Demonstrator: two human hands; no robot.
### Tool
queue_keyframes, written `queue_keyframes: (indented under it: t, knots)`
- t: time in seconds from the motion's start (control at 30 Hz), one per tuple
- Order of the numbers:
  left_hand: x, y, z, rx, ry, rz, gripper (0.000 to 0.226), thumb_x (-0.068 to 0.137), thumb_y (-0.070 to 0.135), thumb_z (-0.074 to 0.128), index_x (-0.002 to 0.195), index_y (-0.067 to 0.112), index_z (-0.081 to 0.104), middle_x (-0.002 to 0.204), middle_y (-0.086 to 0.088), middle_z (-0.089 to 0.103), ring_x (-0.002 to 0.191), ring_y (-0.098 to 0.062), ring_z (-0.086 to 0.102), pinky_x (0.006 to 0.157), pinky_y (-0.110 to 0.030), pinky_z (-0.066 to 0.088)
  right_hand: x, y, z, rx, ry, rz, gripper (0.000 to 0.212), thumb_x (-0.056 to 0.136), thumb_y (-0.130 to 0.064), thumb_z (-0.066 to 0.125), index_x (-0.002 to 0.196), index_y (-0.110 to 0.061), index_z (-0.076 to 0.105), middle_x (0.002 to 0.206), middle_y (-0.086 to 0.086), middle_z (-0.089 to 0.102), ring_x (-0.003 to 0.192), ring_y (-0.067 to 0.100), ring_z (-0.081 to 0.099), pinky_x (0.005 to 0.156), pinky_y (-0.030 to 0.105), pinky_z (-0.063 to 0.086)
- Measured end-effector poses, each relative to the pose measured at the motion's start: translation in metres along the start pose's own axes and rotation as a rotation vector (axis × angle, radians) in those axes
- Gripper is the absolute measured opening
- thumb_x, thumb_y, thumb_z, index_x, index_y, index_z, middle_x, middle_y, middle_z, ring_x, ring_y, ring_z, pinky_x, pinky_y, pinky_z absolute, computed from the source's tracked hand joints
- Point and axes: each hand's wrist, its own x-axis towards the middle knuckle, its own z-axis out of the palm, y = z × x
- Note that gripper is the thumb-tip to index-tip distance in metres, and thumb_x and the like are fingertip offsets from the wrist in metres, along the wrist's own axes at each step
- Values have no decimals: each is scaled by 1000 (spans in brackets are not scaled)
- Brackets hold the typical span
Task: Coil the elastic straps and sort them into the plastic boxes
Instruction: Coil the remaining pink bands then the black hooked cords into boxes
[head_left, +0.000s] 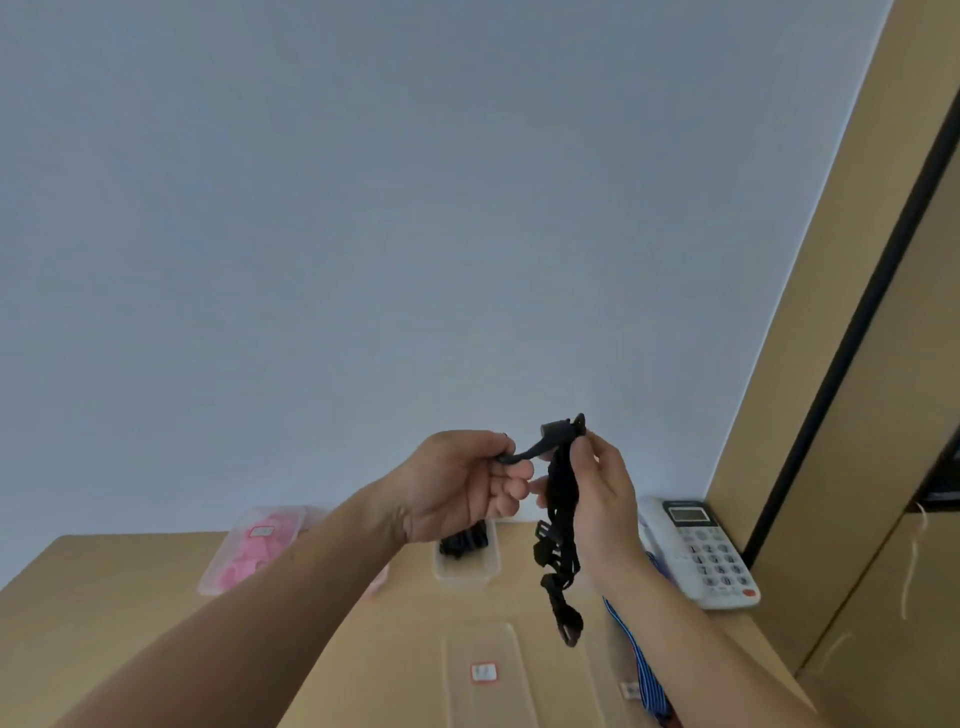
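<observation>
**A:** What's closest?

**B:** Two bare forearms (234, 623) rising from the bottom edge. Under them, on the wooden table (156, 597), a clear lid (480, 691) with a red-edged label lies flat. Just right of it, a blue-striped strap (641, 665) trails along by the right forearm.

**A:** And the hands?

**B:** Raised above the table, close together, both on the black strap (560, 499). The left hand (462, 483) pinches one end between thumb and curled fingers. The right hand (597, 493) grips the bunched loops, with a buckle at the top and the rest dangling in the air over the table.

**A:** Behind them?

**B:** An open clear box (465, 577) holding more black straps, partly hidden by the left hand. To its left stands a pink-filled box (249, 556) with a label on top. On the right, a white telephone (701, 556) sits against the pale wall (363, 208).
</observation>
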Motion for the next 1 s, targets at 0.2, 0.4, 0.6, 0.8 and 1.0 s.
queue_keyframes:
  t: [0.2,0.4,0.6,0.8,1.0]
  knots:
    - [-3,-10,-4,372,136,196,18,104,13,46,97,4,59,95,-22,73,66,-20,65,62,-28,53,1,4,27,-305,78,80,40,99,-37,50,70,-11,61,59,4,64,47,20,59,52,36,46]
    - [-7,-14,-9,1145,471,439,22,104,20,44,95,13,62,87,3,74,69,-8,70,64,-18,49,-3,-1,30,-621,-24,-8,35,100,-27,42,72,-19,62,64,-4,65,49,4,49,54,26,37]
    - [-2,-23,-24,1975,436,945,14,78,-6,68,80,5,59,57,2,37,45,-18,32,40,-27,26,-3,-15,36,-506,-83,185,53,100,-49,36,86,-13,71,66,-2,68,49,13,48,52,27,39]
    - [3,-31,-39,2124,324,1193,35,74,-5,47,99,9,68,85,-6,67,53,-21,49,43,-28,41,-4,-20,29,87,18,508,33,96,-36,57,88,-6,68,72,8,70,42,14,43,40,23,34]
    - [3,-44,-30,1298,320,729,34,88,19,62,121,28,63,115,16,67,80,-7,65,70,-21,51,1,-23,25,-42,-27,243,30,98,-32,56,83,-8,67,69,3,65,46,14,42,45,24,36]
